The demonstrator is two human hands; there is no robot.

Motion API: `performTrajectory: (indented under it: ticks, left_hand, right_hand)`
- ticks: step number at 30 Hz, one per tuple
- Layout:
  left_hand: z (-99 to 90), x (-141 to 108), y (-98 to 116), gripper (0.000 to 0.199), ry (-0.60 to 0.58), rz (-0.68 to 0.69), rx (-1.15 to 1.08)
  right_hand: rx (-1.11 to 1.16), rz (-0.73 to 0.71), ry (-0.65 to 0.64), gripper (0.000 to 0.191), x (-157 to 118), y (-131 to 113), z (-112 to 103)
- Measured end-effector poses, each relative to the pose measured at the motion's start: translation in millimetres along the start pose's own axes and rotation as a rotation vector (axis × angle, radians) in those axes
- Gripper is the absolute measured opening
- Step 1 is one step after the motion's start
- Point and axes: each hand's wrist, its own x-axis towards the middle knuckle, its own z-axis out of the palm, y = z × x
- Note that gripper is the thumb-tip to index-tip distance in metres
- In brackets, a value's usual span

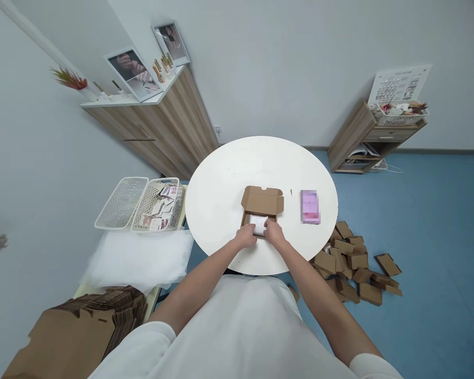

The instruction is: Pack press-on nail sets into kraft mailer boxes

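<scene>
A small brown cardboard box (263, 201) stands on the white round table (256, 163), its lid flap raised away from me. Inside it lies a white wrapped packet (258, 220). My left hand (246, 235) is at the box's near left corner, fingers closed on the packet's left side. At the right side my right hand (274, 232) has curled fingers pressing on the packet's right end. What the packet contains is hidden by its wrapping. To the right of the box lies a pink-purple item (310, 207), blurred in the picture.
At my left are flattened cardboard boxes (71, 337), translucent white sheets (142, 258), a basket of small packets (158, 205) and another white basket (120, 202). Folded brown boxes (347, 258) are heaped on the floor at right. A wooden cabinet (181, 116) stands behind left.
</scene>
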Motion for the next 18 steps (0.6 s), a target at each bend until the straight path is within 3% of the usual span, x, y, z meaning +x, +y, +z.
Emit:
performTrajectory:
  ticks: [7, 11, 13, 15, 18]
  left_hand:
    - [-3.7, -0.8, -1.1, 0.037, 0.026, 0.094, 0.052]
    - [-25.9, 3.6, -5.1, 0.030, 0.184, 0.210, 0.016]
    - [-40.9, 12.1, -6.8, 0.034, 0.265, 0.149, -0.047]
    - [-54.5, 25.2, -6.9, 0.044, 0.271, 0.013, -0.179]
    - [-67.8, 48.4, -3.3, 0.052, 0.189, -0.172, -0.436]
  right_hand:
    - [-0.010, -0.059, 0.001, 0.020, -3.6, -4.9, -6.9]
    - [0.157, -0.120, 0.186, 0.021, -8.4, 9.1, -29.4]
    - [0.286, -0.023, 0.318, 0.026, -5.4, 22.7, -41.5]
    - [0.458, 0.155, 0.377, 0.036, 3.0, 37.0, -50.5]
    - [0.788, 0.411, 0.262, 0.046, 22.5, 51.9, -56.1]
